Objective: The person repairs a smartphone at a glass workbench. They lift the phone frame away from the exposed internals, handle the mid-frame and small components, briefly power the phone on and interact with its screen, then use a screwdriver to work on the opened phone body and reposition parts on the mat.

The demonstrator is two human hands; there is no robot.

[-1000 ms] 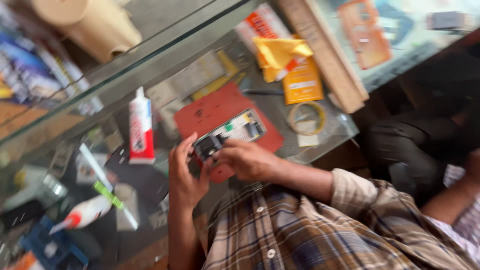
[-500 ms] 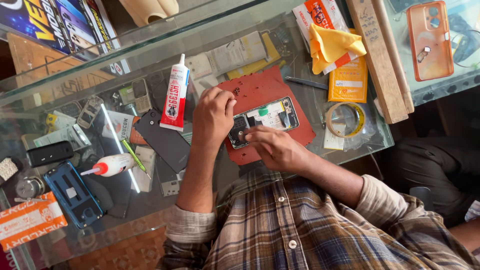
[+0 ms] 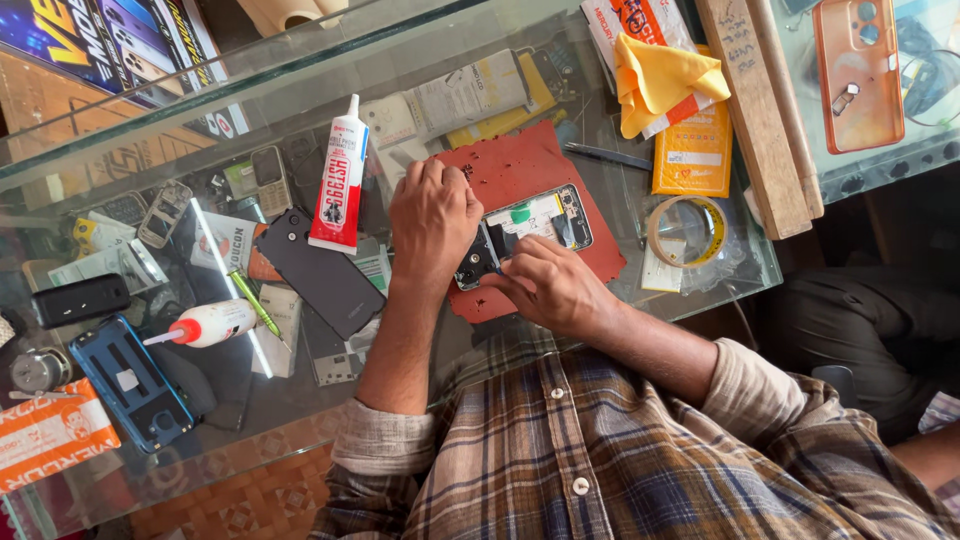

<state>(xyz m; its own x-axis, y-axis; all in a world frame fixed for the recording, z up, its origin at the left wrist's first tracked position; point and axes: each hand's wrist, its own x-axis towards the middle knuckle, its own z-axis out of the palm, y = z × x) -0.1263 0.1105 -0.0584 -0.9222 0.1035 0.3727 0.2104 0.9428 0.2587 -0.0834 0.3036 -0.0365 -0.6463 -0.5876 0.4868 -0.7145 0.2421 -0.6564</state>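
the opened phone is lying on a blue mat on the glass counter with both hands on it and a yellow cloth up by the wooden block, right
Not quite: the mat is red, not blue, as the head view shows. The rest stands: the opened phone lies on it on the glass counter, the left hand and right hand are both on it, and the yellow cloth sits by the wooden block.

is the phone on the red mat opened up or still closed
Opened up. The phone on the red mat lies with its back cover off, internal parts exposed; the left hand and right hand rest on it.

Glue tube [image 3: 338, 180] left — tape roll [image 3: 686, 230] right.
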